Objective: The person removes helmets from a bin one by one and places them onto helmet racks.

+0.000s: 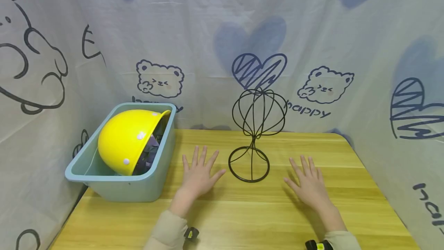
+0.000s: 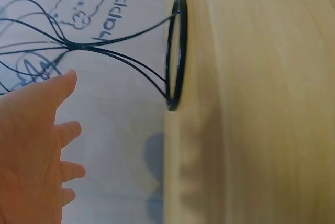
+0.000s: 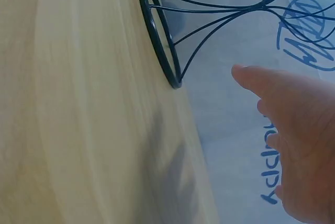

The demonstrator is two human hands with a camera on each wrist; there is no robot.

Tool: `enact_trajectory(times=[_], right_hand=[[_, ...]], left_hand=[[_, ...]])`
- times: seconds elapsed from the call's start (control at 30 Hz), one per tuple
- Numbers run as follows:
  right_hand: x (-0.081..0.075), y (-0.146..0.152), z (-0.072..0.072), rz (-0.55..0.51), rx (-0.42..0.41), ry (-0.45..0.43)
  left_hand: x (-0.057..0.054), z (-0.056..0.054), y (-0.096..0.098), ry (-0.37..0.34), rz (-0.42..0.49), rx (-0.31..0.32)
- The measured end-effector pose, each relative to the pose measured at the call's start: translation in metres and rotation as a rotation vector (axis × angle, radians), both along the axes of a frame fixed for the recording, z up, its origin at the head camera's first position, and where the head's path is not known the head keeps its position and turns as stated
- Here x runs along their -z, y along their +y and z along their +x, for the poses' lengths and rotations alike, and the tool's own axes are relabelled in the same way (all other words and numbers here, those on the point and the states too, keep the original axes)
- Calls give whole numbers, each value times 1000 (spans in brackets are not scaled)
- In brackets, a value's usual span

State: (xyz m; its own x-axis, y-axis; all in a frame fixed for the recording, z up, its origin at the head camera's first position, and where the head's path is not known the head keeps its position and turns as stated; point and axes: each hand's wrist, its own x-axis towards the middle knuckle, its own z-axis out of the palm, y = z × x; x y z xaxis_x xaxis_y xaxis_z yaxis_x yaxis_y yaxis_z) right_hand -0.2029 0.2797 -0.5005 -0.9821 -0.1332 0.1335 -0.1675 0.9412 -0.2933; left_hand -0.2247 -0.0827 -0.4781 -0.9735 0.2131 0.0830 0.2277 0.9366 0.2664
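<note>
A black wire stand (image 1: 253, 138) with a round cage top and a ring base stands upright on the table. To its left, my left hand (image 1: 198, 176) hovers palm down with its fingers spread, holding nothing. On the stand's other side is my right hand (image 1: 308, 184), its fingers straight and apart, also with nothing in it. Both wrist views show the stand's ring base (image 2: 178, 54) a short way from the thumbs. A yellow hard hat (image 1: 125, 138) lies tilted on its side in a light blue bin (image 1: 138, 188), left of my left hand. Dark straps partly show inside the hat.
The wooden table (image 1: 243, 219) ends at a back edge against a white curtain (image 1: 201, 49) printed with hearts and bears. More curtain hangs at both sides. The bin occupies the table's left end, near its side edge.
</note>
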Motion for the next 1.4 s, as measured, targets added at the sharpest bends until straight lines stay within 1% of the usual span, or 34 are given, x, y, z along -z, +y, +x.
enact_trajectory(times=[0.07,0.17,0.27,0.37,0.47,0.6,0.67,0.8,0.87,0.97,1.03,1.1,1.23,1.3,1.4], right_hand=[[-3,0,1,1,-4,8],[-10,1,1,10,-9,38],[-18,1,0,27,-20,88],[-29,1,0,34,-46,164],[-41,2,2,22,-68,249],[-60,4,4,-7,-97,388],[-70,4,4,-29,-127,492],[-87,-1,2,-73,-192,713],[-95,-4,1,-96,-224,812],[-105,-10,1,-122,-260,889],[-112,-17,2,-134,-291,929],[-118,-25,2,-151,-335,972],[-126,-44,1,-206,-439,1062],[-129,-55,0,-233,-490,1086],[-134,-72,-1,-252,-557,1095]], left_hand=[[-6,4,-1,4,-30,12],[-17,11,-4,29,-60,43],[-31,20,-8,64,-88,79],[-44,29,-14,100,-75,119],[-58,38,-23,172,-62,160],[-76,49,-38,305,-60,191],[-84,54,-47,375,-59,197],[-96,64,-65,484,-62,194],[-102,69,-75,538,-47,192],[-109,76,-90,617,-21,182],[-113,80,-100,666,-7,158],[-117,86,-110,702,1,123],[-122,97,-131,751,3,35],[-123,101,-143,780,-7,3],[-122,105,-164,831,-31,-28]])
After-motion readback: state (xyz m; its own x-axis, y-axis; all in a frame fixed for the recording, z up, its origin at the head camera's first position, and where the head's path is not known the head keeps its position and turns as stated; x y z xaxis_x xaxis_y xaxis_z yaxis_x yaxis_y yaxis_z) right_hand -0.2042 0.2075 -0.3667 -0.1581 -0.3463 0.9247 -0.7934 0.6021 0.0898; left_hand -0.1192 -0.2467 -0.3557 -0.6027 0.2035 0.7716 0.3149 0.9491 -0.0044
